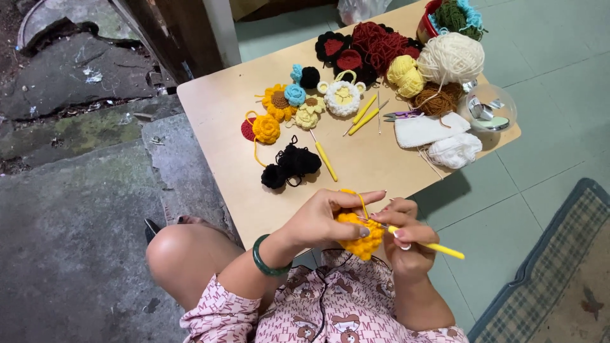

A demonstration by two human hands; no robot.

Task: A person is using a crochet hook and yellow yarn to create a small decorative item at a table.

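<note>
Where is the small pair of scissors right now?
In the head view, the scissors lie on the far right part of the wooden table, just left of the brown yarn, above the folded white cloth and right of two yellow crochet hooks.

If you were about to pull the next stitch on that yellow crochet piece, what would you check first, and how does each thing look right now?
1. Left hand grips the yellow crochet piece firmly: ok, fingers wrap its top and side.
2. Right hand holds the yellow crochet hook steady: ok, pinched near the work, handle pointing out to the right.
3. Hook tip caught in a loop: cannot tell, the tip is hidden by fingers and yarn.
4. Yellow yarn strand runs free over the left fingers: ok, it arches above the piece.
5. Strand untangled back to its ball: cannot tell, its path is not visible.
6. Spare hooks within reach on the table: ok.
</note>
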